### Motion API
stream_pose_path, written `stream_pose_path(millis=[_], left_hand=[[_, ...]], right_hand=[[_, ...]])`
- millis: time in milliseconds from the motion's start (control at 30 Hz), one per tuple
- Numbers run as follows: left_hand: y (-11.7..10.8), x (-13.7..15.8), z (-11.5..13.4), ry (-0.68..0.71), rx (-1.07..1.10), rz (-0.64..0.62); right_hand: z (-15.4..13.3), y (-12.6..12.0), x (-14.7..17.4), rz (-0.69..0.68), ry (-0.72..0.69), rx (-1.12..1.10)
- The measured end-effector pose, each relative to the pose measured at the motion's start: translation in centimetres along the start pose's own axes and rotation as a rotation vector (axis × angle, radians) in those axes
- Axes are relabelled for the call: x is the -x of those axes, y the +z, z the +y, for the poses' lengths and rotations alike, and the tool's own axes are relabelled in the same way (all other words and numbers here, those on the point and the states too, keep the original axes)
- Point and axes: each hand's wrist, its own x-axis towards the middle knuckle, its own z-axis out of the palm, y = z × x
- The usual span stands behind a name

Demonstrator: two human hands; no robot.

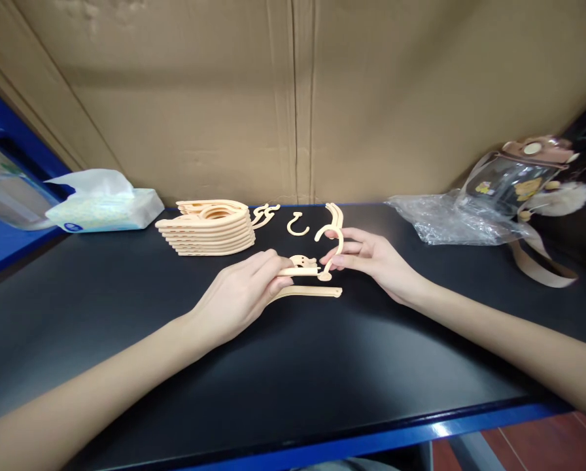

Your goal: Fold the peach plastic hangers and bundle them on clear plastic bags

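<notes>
The left hand has its grip clamped on a slim cream plastic bar; the right hand pinches a curved cream plastic hook, seemingly touching it.

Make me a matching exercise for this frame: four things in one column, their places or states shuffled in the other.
Things
1. Tissue pack
2. Stack of beige pieces
3. Clear bottle
4. Right hand

Places or states
A. Holding a beige hook
B. At the picture's right, with a brown lid
C. At the picture's left, a white sheet sticking out
D. Piled in layers beyond the left hand

Pairs: 1-C, 2-D, 3-B, 4-A
</notes>
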Motion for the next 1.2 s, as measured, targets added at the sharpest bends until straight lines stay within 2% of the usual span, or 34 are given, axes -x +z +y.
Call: stream_pose_path(millis=[100,233,433,667,867,1200], left_hand=[[-0.1,0.1,0.1,0.047,-0.076,0.030],[-0.1,0.0,0.1,0.014,-0.105,0.001],[0.0,-0.1,-0.4,-0.072,0.009,-0.024],[0.6,0.0,-1.0,-0.188,0.128,-0.098],[0.9,0.1,-1.3,-0.090,0.108,-0.106],[1.1,0.2,-1.4,-0.020,0.098,-0.109]], right_hand=[[0.2,-0.1,-0.2,0.015,0.001,0.007],[0.5,-0.3,-0.4,0.000,0.012,0.023],[0.4,-0.3,-0.5,-0.049,0.044,0.025],[0.3,-0.3,-0.6,-0.029,0.056,0.059],[0.6,-0.3,-0.7,-0.002,0.064,0.066],[0.4,-0.1,-0.5,-0.003,0.080,0.042]])
